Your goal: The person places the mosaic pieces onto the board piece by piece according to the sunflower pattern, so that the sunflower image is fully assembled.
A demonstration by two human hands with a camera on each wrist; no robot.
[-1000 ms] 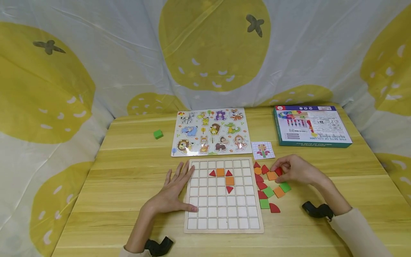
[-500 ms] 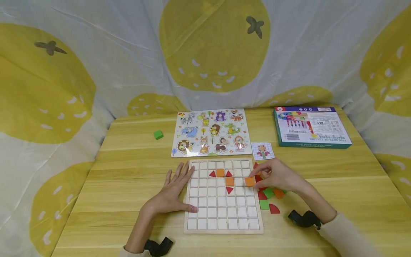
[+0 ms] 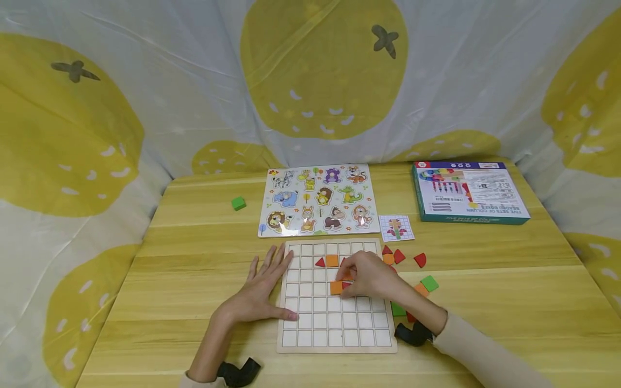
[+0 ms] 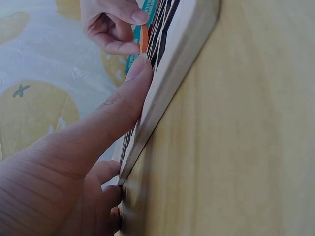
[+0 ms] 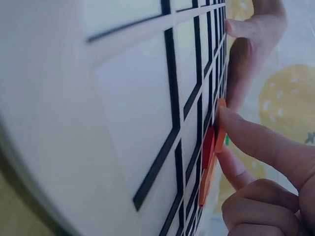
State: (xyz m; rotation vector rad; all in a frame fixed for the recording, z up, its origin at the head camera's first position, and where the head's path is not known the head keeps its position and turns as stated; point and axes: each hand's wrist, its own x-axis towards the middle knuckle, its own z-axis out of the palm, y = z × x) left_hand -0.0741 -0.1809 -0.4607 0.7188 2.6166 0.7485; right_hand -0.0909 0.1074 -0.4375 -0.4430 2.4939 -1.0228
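Observation:
A wooden grid board [image 3: 312, 348] lies before me. Along its left edge my left hand [image 3: 262, 288] rests with spread fingers, the thumb over the frame. My right hand [image 3: 371, 276] pinches an orange square tile [image 3: 336, 288] between thumb and fingertips, low over the middle of the grid; the right wrist view shows this tile [image 5: 221, 125] tilted beside a red triangle tile [image 5: 208, 147]. Farther up the grid sit an orange square [image 3: 332, 261] and a red triangle [image 3: 320, 262]. Other tiles there are partly hidden by my right hand.
Loose red, orange and green tiles [image 3: 429, 283] lie right of the board, some under my forearm. Behind stand a pattern card [image 3: 397, 228], an animal puzzle [image 3: 317, 200] and a flat box [image 3: 473, 191]. A green block [image 3: 239, 203] lies back left.
My right hand has picked the orange square from the loose tiles and carried it left over the board to the middle of the grid. The left hand has stayed in place.

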